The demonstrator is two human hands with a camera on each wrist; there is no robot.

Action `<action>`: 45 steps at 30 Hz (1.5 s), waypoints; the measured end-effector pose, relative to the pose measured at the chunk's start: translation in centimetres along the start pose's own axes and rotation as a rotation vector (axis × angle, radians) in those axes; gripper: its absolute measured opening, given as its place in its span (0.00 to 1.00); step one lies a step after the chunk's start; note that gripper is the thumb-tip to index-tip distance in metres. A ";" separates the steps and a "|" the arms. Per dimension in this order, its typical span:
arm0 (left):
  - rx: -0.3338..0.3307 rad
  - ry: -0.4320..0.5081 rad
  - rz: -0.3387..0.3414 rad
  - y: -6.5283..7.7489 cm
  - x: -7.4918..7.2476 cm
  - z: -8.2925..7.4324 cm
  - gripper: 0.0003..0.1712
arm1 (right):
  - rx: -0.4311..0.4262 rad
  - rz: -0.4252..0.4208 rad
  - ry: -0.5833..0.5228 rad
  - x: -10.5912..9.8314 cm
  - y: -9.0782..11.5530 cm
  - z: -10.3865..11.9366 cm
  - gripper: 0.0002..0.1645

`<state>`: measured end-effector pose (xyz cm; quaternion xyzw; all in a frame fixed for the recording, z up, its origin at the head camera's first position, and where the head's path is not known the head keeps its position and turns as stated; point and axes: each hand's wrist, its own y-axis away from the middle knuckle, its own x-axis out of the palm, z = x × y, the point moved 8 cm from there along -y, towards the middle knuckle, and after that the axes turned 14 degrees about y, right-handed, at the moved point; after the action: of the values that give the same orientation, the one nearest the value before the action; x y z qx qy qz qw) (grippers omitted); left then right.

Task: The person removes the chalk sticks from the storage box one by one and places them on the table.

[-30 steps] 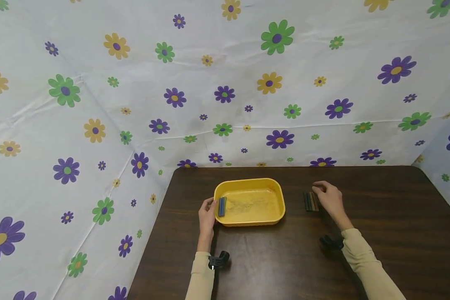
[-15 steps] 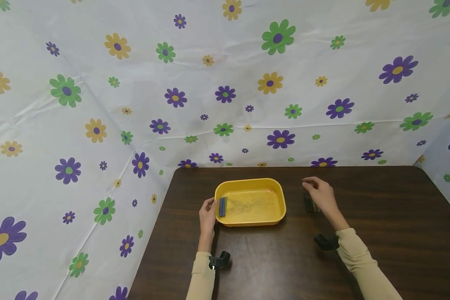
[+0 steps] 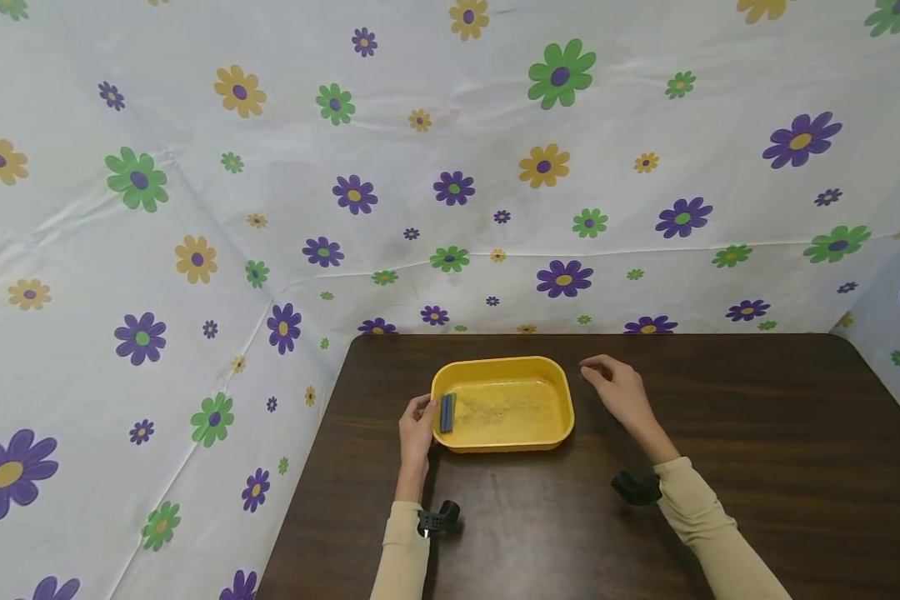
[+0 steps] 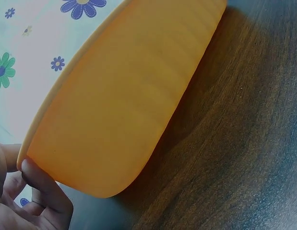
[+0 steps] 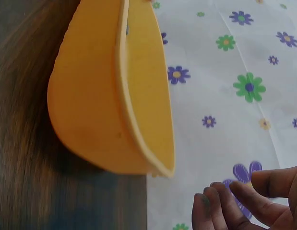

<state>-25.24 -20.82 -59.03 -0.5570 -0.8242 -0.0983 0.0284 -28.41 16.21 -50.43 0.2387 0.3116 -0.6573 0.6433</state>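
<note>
A yellow tray [image 3: 502, 446] stands on the dark wooden table, with a few blue-grey sticks [image 3: 447, 413] lying against its inner left side. My left hand [image 3: 416, 427] grips the tray's left rim; in the left wrist view its fingers [image 4: 47, 191] pinch the rim's corner. My right hand [image 3: 619, 396] hovers just right of the tray, apart from it. In the right wrist view, the loosely bent fingers [image 5: 225, 206] are beside the tray's end wall [image 5: 90, 105] and hold nothing visible. The dark and brown sticks on the table are hidden by my right hand.
The brown wooden table [image 3: 525, 517] runs back to a white cloth wall [image 3: 390, 150] with purple, green and yellow flowers. A black wrist camera [image 3: 439, 518] sits on my left forearm, another black wrist camera [image 3: 636, 487] on my right.
My right hand has moved left from the dark and brown sticks toward the tray, covering them from view. My left hand keeps its hold on the rim, and the tray stays put.
</note>
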 end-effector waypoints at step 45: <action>0.020 -0.028 -0.021 0.7 0.6 -1.4 0.18 | -0.061 0.208 -0.271 12.3 0.5 9.6 0.12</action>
<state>-24.90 -20.32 -57.44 -0.5495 -0.8311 -0.0826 0.0215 -27.78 0.74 -52.67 0.1590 0.2154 -0.6037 0.7509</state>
